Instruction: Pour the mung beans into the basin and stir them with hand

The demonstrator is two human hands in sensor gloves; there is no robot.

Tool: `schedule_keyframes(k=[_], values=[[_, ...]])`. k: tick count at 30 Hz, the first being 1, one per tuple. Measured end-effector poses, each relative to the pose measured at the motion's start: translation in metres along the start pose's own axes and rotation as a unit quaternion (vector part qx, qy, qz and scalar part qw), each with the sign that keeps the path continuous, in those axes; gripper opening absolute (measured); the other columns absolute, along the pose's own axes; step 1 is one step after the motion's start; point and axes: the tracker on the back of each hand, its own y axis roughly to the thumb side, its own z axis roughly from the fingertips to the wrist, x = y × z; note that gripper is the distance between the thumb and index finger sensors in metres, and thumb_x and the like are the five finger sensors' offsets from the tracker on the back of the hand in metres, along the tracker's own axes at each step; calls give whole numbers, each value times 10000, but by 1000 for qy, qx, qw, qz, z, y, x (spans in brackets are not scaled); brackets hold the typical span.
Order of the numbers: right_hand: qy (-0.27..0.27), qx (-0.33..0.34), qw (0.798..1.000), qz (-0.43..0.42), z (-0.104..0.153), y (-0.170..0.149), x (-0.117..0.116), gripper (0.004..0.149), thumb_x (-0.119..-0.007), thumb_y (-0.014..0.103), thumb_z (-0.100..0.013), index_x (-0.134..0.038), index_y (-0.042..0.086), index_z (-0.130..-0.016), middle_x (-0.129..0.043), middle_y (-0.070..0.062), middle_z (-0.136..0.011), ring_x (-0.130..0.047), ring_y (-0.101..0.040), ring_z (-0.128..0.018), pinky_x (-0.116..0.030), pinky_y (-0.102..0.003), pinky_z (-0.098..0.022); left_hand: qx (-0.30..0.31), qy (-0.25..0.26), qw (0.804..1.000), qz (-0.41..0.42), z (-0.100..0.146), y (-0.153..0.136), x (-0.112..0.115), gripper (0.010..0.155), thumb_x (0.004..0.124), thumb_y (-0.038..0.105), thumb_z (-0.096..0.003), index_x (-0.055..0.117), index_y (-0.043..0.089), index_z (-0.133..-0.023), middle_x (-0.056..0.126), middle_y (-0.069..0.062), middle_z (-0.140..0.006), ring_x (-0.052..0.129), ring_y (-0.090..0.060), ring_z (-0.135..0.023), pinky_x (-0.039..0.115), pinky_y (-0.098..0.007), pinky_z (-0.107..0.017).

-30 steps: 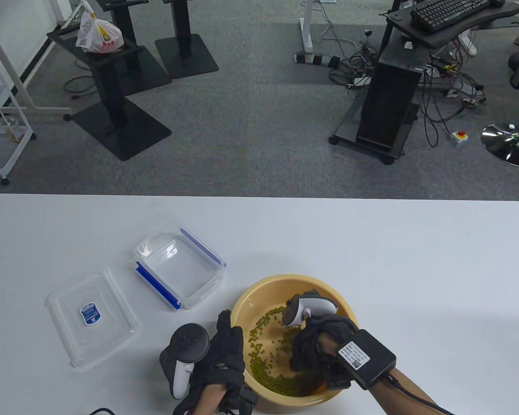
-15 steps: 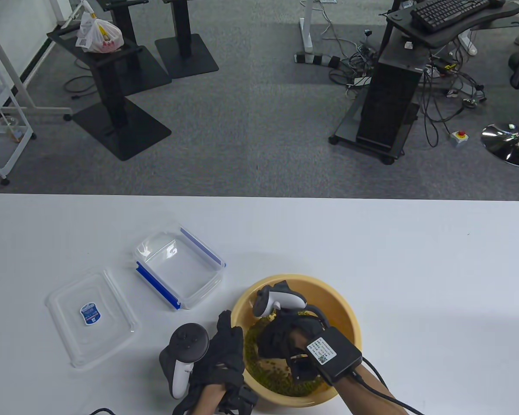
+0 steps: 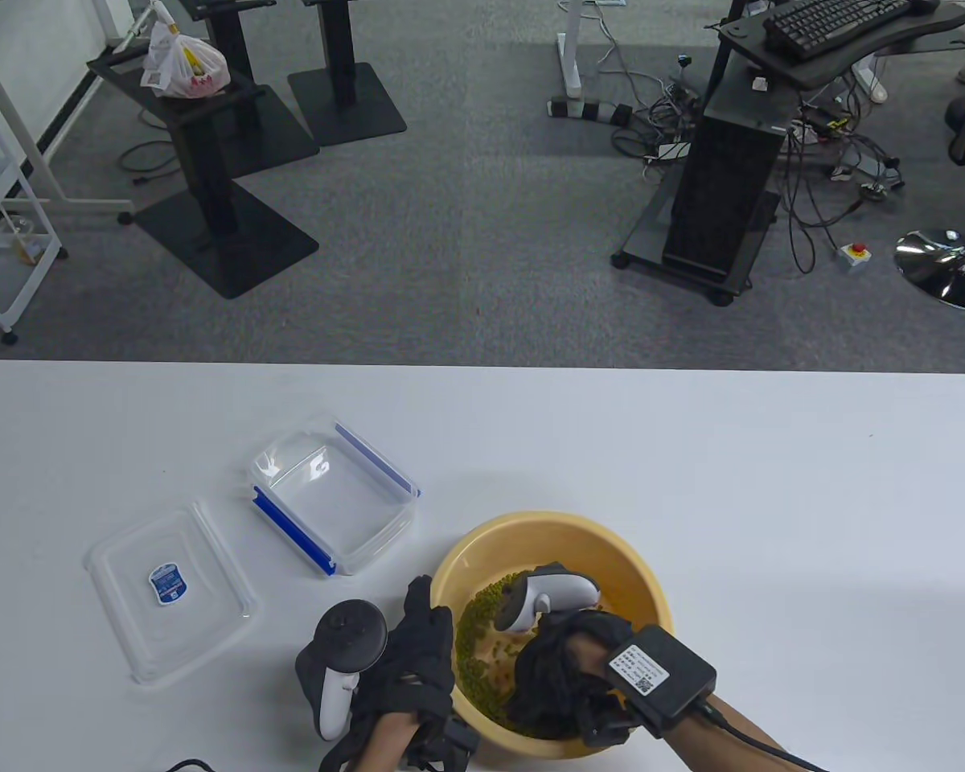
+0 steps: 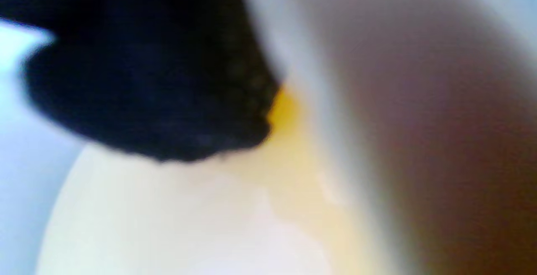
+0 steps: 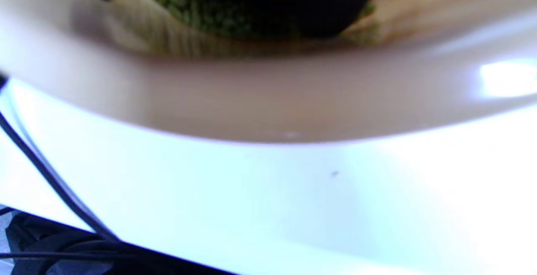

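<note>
The large white surface carries everything. On it, at 6 o'clock, stands the round yellow plastic basin, touching the surface near its lower edge. At 10 o'clock from the basin, just beside it, stands the clear rectangular plastic container with blue clips, with nothing inside. At 8 o'clock from this container lies the clear flat plastic lid with a small blue label, just beside it.

The left hand in a black sensor glove rests against the outer wall of the basin at its 9 o'clock side; its fingers lie rather straight along the rim and press on it, they do not curl around it. The left wrist view is too blurred to tell more.

The right hand in a black sensor glove is inside the basin, at its 6 o'clock part, on the green mung beans. Its fingers point down into the beans and are hidden, so I cannot tell how far they are open. The beans lie in the lower left part of the basin's bottom.
</note>
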Motion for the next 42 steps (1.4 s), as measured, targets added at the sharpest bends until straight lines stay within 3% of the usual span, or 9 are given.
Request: schedule_keyframes(k=[3,8,12,17,22,28,31,37,42], values=[[-23,19,999,11,2,25,17,690,-623,413,-365,-363,190,-964,-236,-117,-946,-279,-395,-871,-482,-400,-655,0,-2,1000,5,0,-1,0,634,625,280,-580,421,9,-1115,773,-456,-832,1085,-203,-1,918,-302,98],[-194,11,980,38,-3,19,60,601,-623,464,-328,-505,297,-892,-114,25,-959,-57,-315,-903,-310,-478,-740,2,0,1000,11,0,-3,-1,632,627,293,-580,436,17,-1116,783,-443,-836,1082,-205,-9,911,-304,87],[-183,-33,981,-48,1,-15,73,616,-612,468,-348,-377,326,-900,-84,35,-952,-60,-267,-905,-344,-500,-747,-2,-7,1000,8,0,-2,-2,633,627,294,-580,431,22,-1117,782,-439,-844,1089,-210,-24,919,-308,76],[-157,-61,985,-27,8,-46,59,768,-590,506,-359,-183,210,-939,-106,-224,-901,-227,-427,-864,-479,-510,-683,-1,-3,1000,3,0,-1,-1,638,621,302,-579,422,16,-1114,782,-440,-841,1092,-204,-25,924,-307,73],[-57,-60,996,-30,9,-44,17,814,-606,458,-370,-217,-11,-909,-248,-371,-836,-440,-511,-798,-605,-474,-595,-3,-2,1000,5,0,-1,-1,639,621,302,-579,421,16,-1115,779,-443,-842,1093,-209,-25,925,-311,73],[-6,3,1000,24,0,-5,0,651,-623,443,-351,-530,135,-917,-429,-195,-883,-534,-394,-817,-636,-421,-581,-7,-11,1000,11,0,-1,-1,637,620,300,-580,422,22,-1117,770,-443,-852,1095,-224,-32,927,-320,70],[-28,6,1000,10,-2,9,18,636,-627,442,-348,-535,199,-928,-327,-94,-923,-375,-352,-866,-487,-414,-653,-6,-11,1000,9,0,-1,-1,636,619,301,-581,423,17,-1115,769,-444,-852,1095,-222,-32,927,-318,69],[-223,-24,973,47,3,3,60,610,-620,470,-327,-509,307,-903,-210,4,-954,-156,-269,-939,-339,-459,-744,-7,-13,1000,11,0,-1,-1,635,618,303,-582,422,17,-1114,769,-440,-855,1089,-221,-29,920,-311,72],[-179,-66,982,-1,7,-44,71,729,-587,501,-350,-210,296,-940,-65,-20,-938,-139,-255,-911,-395,-477,-735,-12,-19,1000,18,1,-1,-1,639,616,309,-586,404,27,-1120,757,-442,-864,1096,-219,-34,928,-309,73]])
